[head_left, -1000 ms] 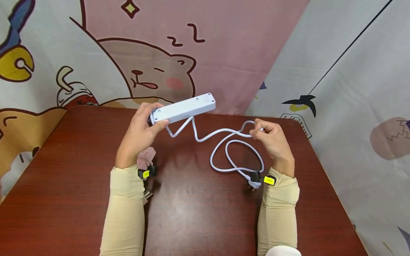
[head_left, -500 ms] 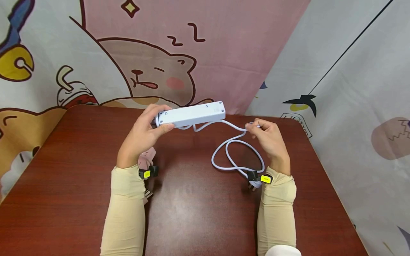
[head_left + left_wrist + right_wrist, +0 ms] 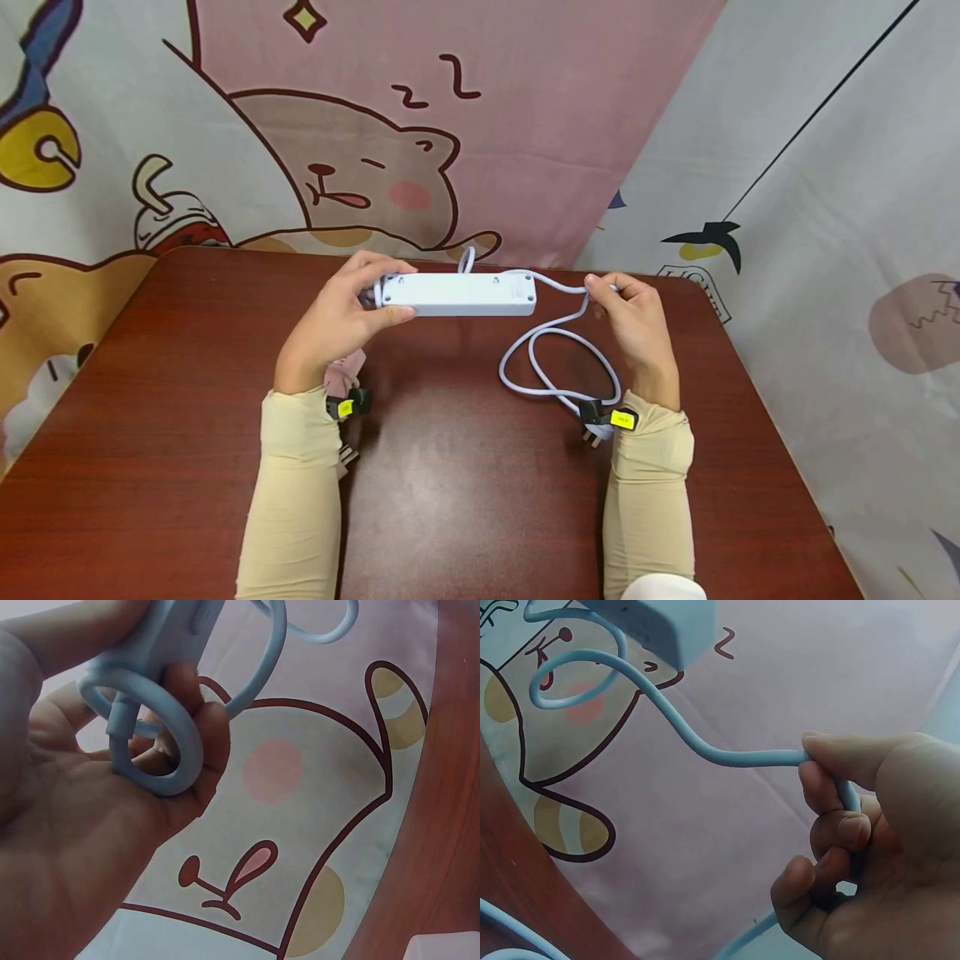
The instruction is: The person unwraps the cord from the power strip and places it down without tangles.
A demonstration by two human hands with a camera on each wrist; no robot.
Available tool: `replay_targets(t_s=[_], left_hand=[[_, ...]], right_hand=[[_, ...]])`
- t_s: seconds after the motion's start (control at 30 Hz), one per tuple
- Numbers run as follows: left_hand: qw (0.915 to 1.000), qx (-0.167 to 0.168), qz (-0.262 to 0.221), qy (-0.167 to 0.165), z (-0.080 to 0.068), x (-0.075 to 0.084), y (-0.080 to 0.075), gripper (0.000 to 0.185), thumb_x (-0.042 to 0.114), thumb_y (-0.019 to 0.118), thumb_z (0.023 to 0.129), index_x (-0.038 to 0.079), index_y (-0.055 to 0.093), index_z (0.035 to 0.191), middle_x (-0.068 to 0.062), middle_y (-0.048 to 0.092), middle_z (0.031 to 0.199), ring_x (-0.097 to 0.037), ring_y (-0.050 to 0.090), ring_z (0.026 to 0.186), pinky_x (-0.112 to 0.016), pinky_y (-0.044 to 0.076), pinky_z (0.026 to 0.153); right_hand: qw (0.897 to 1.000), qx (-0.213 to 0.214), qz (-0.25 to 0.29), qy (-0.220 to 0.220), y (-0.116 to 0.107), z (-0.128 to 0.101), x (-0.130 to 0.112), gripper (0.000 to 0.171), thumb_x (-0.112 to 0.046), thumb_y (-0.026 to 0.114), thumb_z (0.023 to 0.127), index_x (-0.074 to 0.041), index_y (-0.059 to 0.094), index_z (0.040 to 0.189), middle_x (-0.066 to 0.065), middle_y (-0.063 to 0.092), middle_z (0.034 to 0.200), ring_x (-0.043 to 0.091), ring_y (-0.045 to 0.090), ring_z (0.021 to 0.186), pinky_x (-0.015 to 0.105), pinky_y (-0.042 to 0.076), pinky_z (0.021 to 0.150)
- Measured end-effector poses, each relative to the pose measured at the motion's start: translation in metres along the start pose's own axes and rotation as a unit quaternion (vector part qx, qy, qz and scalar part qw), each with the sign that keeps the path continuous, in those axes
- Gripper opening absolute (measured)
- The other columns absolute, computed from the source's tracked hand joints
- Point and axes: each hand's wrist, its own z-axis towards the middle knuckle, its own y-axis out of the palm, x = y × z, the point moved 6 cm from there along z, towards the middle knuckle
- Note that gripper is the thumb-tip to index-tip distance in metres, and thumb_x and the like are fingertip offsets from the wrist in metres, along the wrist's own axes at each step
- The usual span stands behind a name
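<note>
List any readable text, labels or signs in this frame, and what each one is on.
"z Z": drawn on the pink cartoon-bear backdrop cloth.
Yellow tag on the right wrist strap: too small to read.
Yellow tag on the left wrist strap: too small to read.
White plastic power strip: no legible marking.

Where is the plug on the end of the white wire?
In the head view the plug lies on the table, right side, just beside the right sleeve.

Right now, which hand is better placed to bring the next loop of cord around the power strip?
Probably the right hand. It pinches the white cord just past the free end of the power strip, with slack looped on the table. The left hand is busy gripping the strip's other end.
</note>
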Motion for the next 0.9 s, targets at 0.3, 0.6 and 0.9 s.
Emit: replay_targets(t_s=[0.3,0.6,0.9], left_hand=[[0.9995,-0.026,0.018,0.005,-0.002,-0.002,0.003,0.042,0.017,0.083,0.086,0.019,0.069,0.125,-0.004,0.056,0.128,-0.021,0.051,0.106,-0.039,0.043,0.085],[0.9992,-0.019,0.035,0.006,-0.002,-0.003,0.002,0.045,0.016,0.085,0.084,0.019,0.069,0.125,-0.002,0.058,0.132,-0.019,0.052,0.109,-0.038,0.042,0.089],[0.9989,-0.023,0.041,0.004,-0.003,-0.004,0.002,0.046,0.016,0.085,0.084,0.019,0.068,0.127,-0.003,0.059,0.135,-0.020,0.053,0.112,-0.039,0.043,0.091]], right_hand=[[0.998,0.044,0.033,-0.017,-0.004,0.000,-0.003,0.029,-0.015,0.070,0.097,-0.007,0.067,0.070,-0.008,0.059,0.062,0.008,0.051,0.058,0.022,0.042,0.062],[0.995,0.071,0.070,-0.025,-0.007,-0.001,-0.006,0.027,-0.009,0.069,0.097,-0.001,0.067,0.072,-0.007,0.063,0.065,0.008,0.052,0.056,0.021,0.043,0.063],[0.991,0.088,0.089,-0.053,-0.008,-0.005,-0.019,0.027,-0.003,0.067,0.096,0.000,0.066,0.069,-0.003,0.061,0.063,0.011,0.052,0.057,0.022,0.041,0.064]])
